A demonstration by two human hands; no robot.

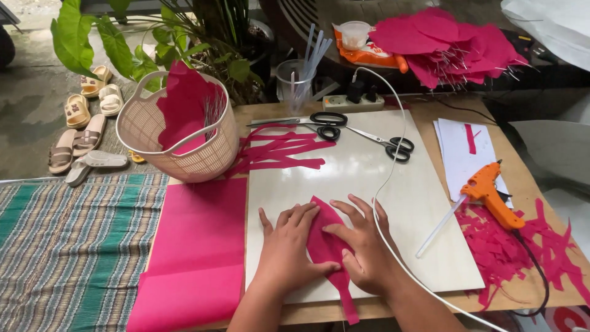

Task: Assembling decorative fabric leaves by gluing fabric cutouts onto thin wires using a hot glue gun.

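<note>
Petal-shaped pink fabric piece (pixel 327 246) lies flat near the front edge of the white board (pixel 369 178), pinned beneath the spread fingers of the left hand (pixel 287 249) and right hand (pixel 364 246); it looks thin, limp and light, best pinched at its edges or narrow stem.

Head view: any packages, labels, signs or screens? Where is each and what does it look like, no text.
Orange snack-type pouch: far edge of the table, beside the pile of pink petals; flat, orange and white, partly under a clear plastic tub.
Red and white printed item: bottom right corner, cut off by the frame; kind unclear.
No screens or signs in view.
</note>
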